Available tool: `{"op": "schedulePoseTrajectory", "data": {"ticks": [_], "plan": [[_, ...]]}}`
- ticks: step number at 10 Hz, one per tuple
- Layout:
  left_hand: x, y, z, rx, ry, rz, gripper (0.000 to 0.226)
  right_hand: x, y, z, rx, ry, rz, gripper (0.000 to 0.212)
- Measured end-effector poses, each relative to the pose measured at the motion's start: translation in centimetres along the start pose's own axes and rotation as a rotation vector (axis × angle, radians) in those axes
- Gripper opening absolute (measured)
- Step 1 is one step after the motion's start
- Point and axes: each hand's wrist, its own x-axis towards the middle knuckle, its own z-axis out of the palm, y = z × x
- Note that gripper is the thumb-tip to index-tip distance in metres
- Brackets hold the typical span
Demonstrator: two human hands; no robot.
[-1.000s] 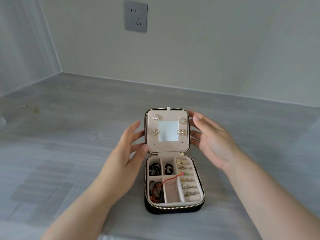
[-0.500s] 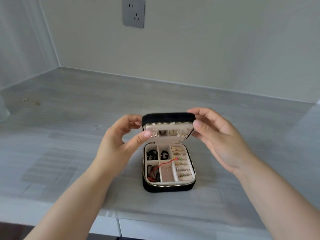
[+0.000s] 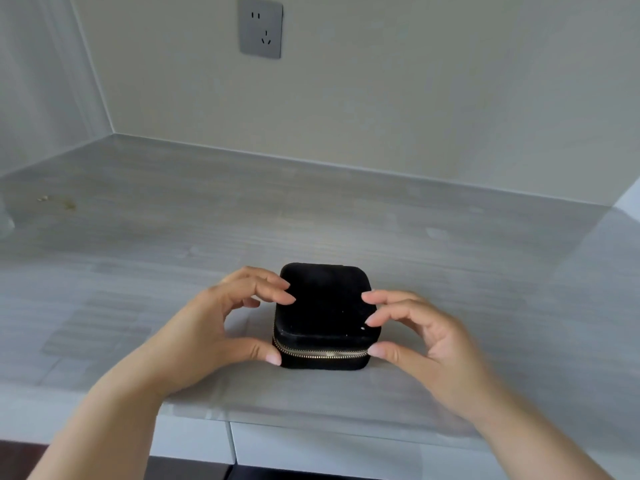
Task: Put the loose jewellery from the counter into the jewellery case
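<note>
My left hand (image 3: 207,327) and right hand (image 3: 426,344) both grip the shut jewellery case (image 3: 325,306). Packing seems done; zipping may remain.

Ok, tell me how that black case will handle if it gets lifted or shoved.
The jewellery case looks squat and boxy, so it should slide rather than roll or tip. Its matt, velvety skin probably grips well under the left hand and right hand. Whether the zip is done up is unclear; it might gape when lifted.

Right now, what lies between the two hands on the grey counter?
The closed black zippered jewellery case, between left hand and right hand; the head view shows it.
</note>
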Motion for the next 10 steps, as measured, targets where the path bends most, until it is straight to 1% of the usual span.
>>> {"op": "schedulePoseTrajectory", "data": {"ticks": [1,2,3,5,7,8,9,10], "plan": [[-0.4,0.3,0.4,0.053,0.033,0.005,0.055,-0.1,-0.1,0.1,-0.023,-0.001,0.008,0.028],[-0.5,0.6,1.5,0.091,0.101,0.026,0.049,-0.2,-0.1,0.3,-0.101,0.012,-0.010,0.031],[-0.6,0.6,2.4,0.184,0.175,0.075,0.039,-0.2,0.0,0.6,-0.155,0.059,-0.054,0.024],[-0.9,0.5,2.7,0.246,0.199,0.094,0.034,-0.5,0.2,0.8,-0.245,0.096,-0.112,0.018],[-1.2,0.8,2.9,0.299,0.227,0.126,0.033,-1.2,-0.1,1.3,-0.369,0.109,-0.137,0.024],[-1.3,1.1,3.1,0.371,0.265,0.129,0.035,-1.5,-0.4,1.4,-0.437,0.101,-0.167,0.023],[-1.5,1.6,3.6,0.412,0.252,0.113,0.039,-1.9,-0.9,1.3,-0.424,0.025,-0.142,0.027],[-2.4,3.4,2.3,0.393,0.187,0.061,0.049,-3.1,-3.3,-2.6,-0.289,0.199,-0.100,0.023]]}}
